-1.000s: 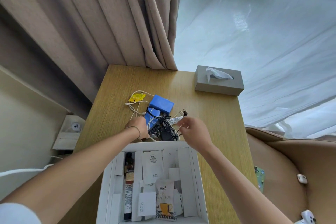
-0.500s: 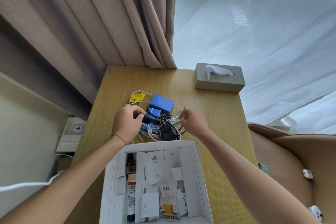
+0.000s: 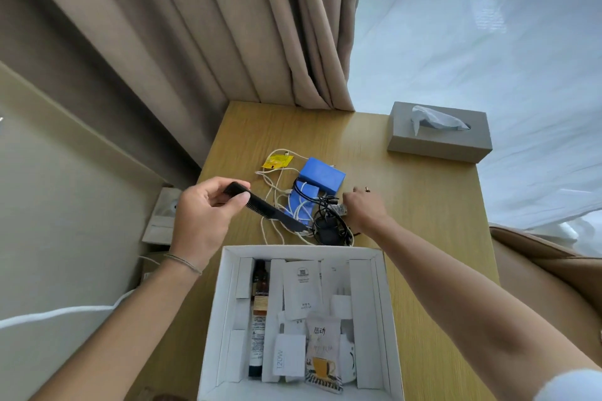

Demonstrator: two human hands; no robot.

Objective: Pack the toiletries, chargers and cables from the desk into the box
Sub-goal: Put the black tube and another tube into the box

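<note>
Desk [image 3: 423, 212]: the wooden surface carries everything; a grey tissue box [image 3: 438, 132] sits at its far right corner, well apart from the work. Box [image 3: 224, 319]: the white carton lies open at the near edge, directly under your arms, so each item travels only a short way; a dark bottle [image 3: 259, 309], a sachet [image 3: 322, 355] and a white charger [image 3: 288, 358] already rest between its dividers. Unpacked pile: blue packs [image 3: 321, 174], white cables [image 3: 277, 192] and black cables [image 3: 329, 225] lie tangled just beyond the box's far wall, a yellow packet [image 3: 277, 161] beside them. Left hand [image 3: 203, 215]: your fingers and thumb pinch a black comb [image 3: 260, 205] by one end, lifted clear, its free end slanting down over the tangle. Right hand [image 3: 365, 210]: it rests at the pile's right side, fingers curled onto a small labelled item there, probably to steady the tangle; whether it truly clasps it cannot be told.
</note>
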